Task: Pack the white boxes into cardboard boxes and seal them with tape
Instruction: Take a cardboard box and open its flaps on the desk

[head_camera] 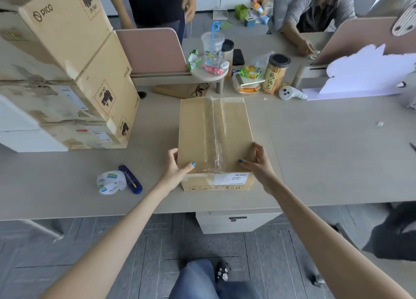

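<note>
A closed cardboard box stands on the table in front of me, with clear tape along its top seam and a white label on its near side. My left hand grips the box's near left corner, thumb on top. My right hand grips the near right corner the same way. A roll of tape and a blue utility knife lie on the table to the left of the box. No white boxes show on the table.
A stack of large cardboard boxes fills the left of the table. Behind the box are a cup, snack packets, a jar and a white controller. Two people are at the far side. A drawer unit sits below.
</note>
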The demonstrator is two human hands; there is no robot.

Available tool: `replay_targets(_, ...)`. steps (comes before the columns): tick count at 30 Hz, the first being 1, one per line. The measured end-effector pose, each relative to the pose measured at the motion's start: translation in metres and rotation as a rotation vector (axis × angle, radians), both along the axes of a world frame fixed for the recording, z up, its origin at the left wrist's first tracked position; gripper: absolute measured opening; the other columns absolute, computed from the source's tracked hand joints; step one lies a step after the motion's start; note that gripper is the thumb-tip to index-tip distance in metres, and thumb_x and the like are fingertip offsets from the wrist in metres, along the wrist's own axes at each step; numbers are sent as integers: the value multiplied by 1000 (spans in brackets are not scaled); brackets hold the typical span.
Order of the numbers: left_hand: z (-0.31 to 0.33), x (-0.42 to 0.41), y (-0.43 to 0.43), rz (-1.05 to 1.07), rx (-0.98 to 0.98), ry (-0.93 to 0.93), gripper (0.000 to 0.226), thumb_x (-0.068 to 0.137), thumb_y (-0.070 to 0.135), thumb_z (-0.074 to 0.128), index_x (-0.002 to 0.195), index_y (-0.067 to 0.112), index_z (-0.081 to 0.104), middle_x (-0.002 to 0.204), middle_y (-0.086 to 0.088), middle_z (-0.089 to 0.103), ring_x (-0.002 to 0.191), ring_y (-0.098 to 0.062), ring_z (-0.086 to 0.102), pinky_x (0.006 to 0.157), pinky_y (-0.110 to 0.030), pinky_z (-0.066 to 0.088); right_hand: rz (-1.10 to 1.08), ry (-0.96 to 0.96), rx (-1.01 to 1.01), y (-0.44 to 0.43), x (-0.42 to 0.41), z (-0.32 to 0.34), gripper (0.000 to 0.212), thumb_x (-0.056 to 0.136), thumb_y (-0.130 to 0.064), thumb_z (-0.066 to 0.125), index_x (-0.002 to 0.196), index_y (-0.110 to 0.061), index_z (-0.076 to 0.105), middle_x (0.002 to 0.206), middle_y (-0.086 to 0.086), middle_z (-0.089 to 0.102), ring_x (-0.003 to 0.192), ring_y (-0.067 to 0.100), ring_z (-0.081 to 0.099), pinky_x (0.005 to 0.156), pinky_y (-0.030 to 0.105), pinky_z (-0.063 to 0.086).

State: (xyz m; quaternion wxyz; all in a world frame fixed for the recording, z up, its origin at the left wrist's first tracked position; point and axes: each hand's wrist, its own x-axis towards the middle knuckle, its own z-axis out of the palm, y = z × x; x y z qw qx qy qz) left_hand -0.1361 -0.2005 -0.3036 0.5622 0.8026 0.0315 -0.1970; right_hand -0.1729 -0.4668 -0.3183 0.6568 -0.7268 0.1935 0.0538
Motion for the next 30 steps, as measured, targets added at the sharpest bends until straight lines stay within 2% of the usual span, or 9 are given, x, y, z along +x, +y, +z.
replay_targets(4, 6, 6, -3, -58, 56, -20, 71, 95, 16, 64, 146, 14, 16, 141, -4, 45, 128, -21, 46, 96, -26, 34, 42, 15, -248, 1, 9, 12, 85, 82, -13, 76, 150, -21, 26, 136, 2, 48, 124, 26, 50, 102, 43, 45)
replay_targets(6, 7, 9, -3, -142, 150, -88, 90, 89, 31, 71, 153, 21, 8, 161, -5, 18, 146, -21, 22, 112, -33, 25, 124, -4, -406, 3, 11, 19, 95, 77, -21, 81, 152, -21, 22, 146, 3, 39, 130, 26, 41, 104, 37, 39)
replay_targets(8, 6, 11, -3, -272, 359, -174, 108, 80, 49, 76, 156, 27, 3, 165, -1, -8, 151, -20, -2, 121, -45, 14, 261, -32, -526, 3, 11, 24, 110, 69, -27, 88, 153, -20, 19, 155, 3, 21, 140, 23, 24, 110, 37, 27)
replay_targets(11, 6, 15, -5, -411, 580, -270, 109, 79, 50, 76, 158, 28, 2, 164, 0, -18, 151, -25, -13, 121, -54, 10, 408, -26, -685, 2, 8, 29, 117, 62, -30, 92, 153, -22, 18, 155, -1, 9, 139, 21, 15, 109, 49, 32)
replay_targets(15, 7, 20, -6, -436, 700, -408, 94, 87, 42, 70, 157, 23, 12, 166, -5, -3, 152, -26, -2, 120, -53, 17, 429, -67, -864, -4, 6, 28, 103, 69, -41, 85, 150, -25, 23, 156, -5, 9, 139, 22, 19, 93, 53, 49)
replay_targets(19, 20, 16, -6, -408, 697, -637, 79, 90, 30, 69, 154, 18, 24, 161, -6, 24, 147, -27, 25, 112, -50, 37, 404, -151, -977, -9, 4, 25, 85, 83, -50, 70, 151, -24, 25, 160, -7, 18, 143, 17, 22, 105, 45, 42)
replay_targets(23, 39, 9, -13, -324, 607, -875, 72, 85, 6, 67, 148, 11, 33, 140, -10, 51, 117, -26, 58, 86, -41, 56, 312, -329, -1070, -3, -4, 32, 72, 85, -20, 65, 149, -17, 32, 156, -1, 33, 138, 20, 38, 109, 41, 38)
replay_targets(26, 52, 9, -19, -263, 660, -1051, 71, 77, -8, 61, 144, 7, 41, 145, -12, 47, 125, -27, 53, 99, -40, 49, 204, -503, -1166, 10, -6, 43, 83, 68, 6, 59, 147, -7, 35, 153, 8, 38, 137, 25, 40, 114, 35, 30)
replay_targets(30, 70, 10, -24, -269, 1059, -1121, 58, 65, -13, 67, 119, 8, 63, 129, -12, 59, 123, -28, 52, 120, -50, 18, 214, -661, -1466, 31, 8, 62, 65, 67, 11, 44, 131, -1, 54, 134, 15, 55, 127, 31, 49, 115, 42, 31)
